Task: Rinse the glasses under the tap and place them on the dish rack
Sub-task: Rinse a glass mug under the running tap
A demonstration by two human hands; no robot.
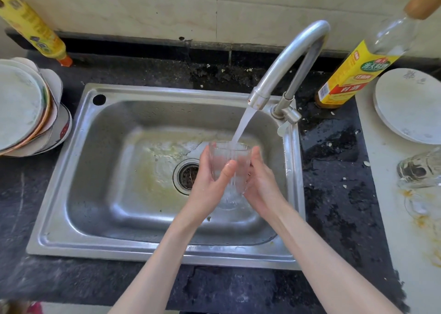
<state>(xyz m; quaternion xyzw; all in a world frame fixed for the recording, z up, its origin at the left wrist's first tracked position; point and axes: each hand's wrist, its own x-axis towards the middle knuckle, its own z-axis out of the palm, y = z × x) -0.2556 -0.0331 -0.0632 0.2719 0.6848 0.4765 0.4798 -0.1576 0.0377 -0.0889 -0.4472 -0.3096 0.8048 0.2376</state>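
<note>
A: We have the glass upright under the tap, water running into it. Our left hand wraps it, thumb across the front; our right hand cups the other side.

B: So we're mid-rinse. More glassware lies on the white board at the right; we can't tell whether it's rinsed. No rack in view.

A: The sink leaves open room to our left. The spout hangs close above the glass rim, so we'd lower before swinging out.
</note>
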